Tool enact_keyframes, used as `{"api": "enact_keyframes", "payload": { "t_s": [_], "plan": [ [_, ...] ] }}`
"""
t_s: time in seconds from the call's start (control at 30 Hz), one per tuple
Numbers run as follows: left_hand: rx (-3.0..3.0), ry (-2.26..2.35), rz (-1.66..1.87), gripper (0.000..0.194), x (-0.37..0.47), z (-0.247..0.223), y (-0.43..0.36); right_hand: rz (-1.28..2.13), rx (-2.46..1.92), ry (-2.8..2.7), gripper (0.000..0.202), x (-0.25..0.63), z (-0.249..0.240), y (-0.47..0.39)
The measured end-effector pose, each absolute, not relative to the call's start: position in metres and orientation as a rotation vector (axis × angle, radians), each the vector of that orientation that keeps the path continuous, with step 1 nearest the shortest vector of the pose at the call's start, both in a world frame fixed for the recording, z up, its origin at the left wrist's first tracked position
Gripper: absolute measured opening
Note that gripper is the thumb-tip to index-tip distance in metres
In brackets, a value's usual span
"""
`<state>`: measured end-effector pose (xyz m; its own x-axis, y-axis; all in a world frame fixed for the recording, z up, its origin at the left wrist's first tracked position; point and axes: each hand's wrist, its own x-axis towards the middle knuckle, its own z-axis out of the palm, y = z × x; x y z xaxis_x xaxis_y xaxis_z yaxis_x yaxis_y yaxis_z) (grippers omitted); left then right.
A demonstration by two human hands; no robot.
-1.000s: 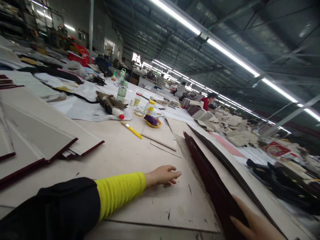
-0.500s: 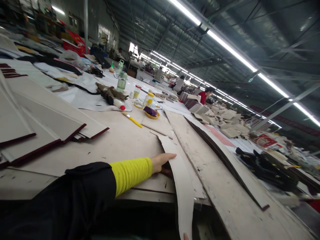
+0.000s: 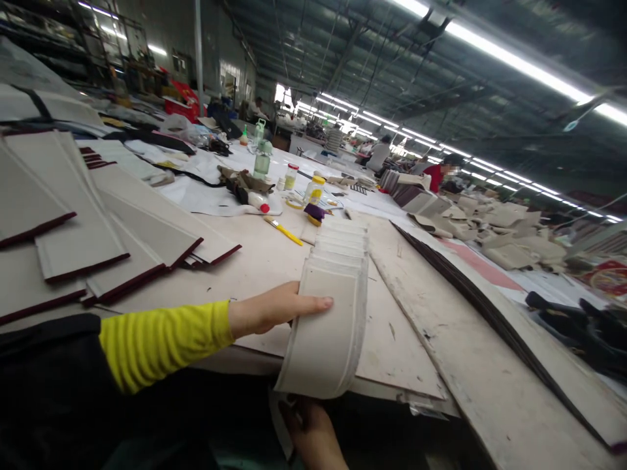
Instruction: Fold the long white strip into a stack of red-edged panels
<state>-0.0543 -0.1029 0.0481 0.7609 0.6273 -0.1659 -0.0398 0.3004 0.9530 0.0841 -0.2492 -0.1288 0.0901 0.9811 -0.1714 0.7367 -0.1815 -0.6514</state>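
Note:
A pale beige strip (image 3: pixel 326 313) with lighter borders curves over the front edge of the worktable. Its far part (image 3: pixel 340 241) shows several stepped edges, like stacked layers. My left hand (image 3: pixel 274 305) is closed on the strip's left side, thumb on top and fingers hidden beneath. Below the table edge, my right hand (image 3: pixel 313 431) is closed at the strip's turned-under end, its fingertips in shadow. Beige panels with dark red edges (image 3: pixel 132 274) lie fanned out on the left of the table.
A yellow-handled brush (image 3: pixel 284 232), a clear jar with a yellow lid (image 3: pixel 314 189) and a green bottle (image 3: pixel 262 160) stand or lie farther back. A long board (image 3: pixel 441 333) and a dark-edged stack of strips (image 3: pixel 470 281) lie to the right. A person in red (image 3: pixel 434 176) is in the distance.
The strip has turned from nearly edge-on to flat-side up, its layered far end showing. My right hand has come into fuller view under the table edge. The camera view has shifted.

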Motion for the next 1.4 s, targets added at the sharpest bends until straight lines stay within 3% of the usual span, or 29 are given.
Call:
{"api": "enact_keyframes", "payload": {
  "t_s": [0.13, 0.2, 0.27, 0.4, 0.67, 0.9, 1.13, 1.4],
  "plan": [
    [1.297, 0.717, 0.368, 0.059, -0.086, 0.014, -0.096, 1.245, -1.618, -2.053, 0.032, 0.064, -0.092, -0.256],
    [1.34, 0.713, 0.341, 0.059, -0.094, 0.002, -0.095, 1.261, -1.243, -2.181, 0.023, 0.064, -0.059, -0.257],
    [1.387, 0.693, 0.34, 0.058, -0.095, -0.002, -0.095, 1.035, -0.964, -2.181, 0.02, 0.07, -0.024, -0.25],
    [1.509, 0.712, 0.328, 0.052, -0.094, 0.007, -0.096, 0.467, -1.116, -2.014, 0.022, 0.084, 0.013, -0.215],
    [2.047, 1.107, 0.227, 0.038, -0.116, 0.01, -0.08, 0.349, -1.208, -2.053, 0.012, 0.08, -0.025, -0.176],
    [1.998, 1.022, 0.338, 0.031, -0.105, 0.025, -0.067, 0.342, -1.214, -2.076, 0.011, 0.081, -0.021, -0.179],
    [2.295, 1.166, 0.195, 0.028, -0.104, 0.04, -0.064, 0.332, -1.213, -2.069, 0.013, 0.081, -0.021, -0.179],
    [1.789, 1.02, -0.174, 0.043, -0.118, 0.016, -0.083, 0.222, -1.452, -1.897, 0.012, 0.077, -0.024, -0.187]
  ]
}}
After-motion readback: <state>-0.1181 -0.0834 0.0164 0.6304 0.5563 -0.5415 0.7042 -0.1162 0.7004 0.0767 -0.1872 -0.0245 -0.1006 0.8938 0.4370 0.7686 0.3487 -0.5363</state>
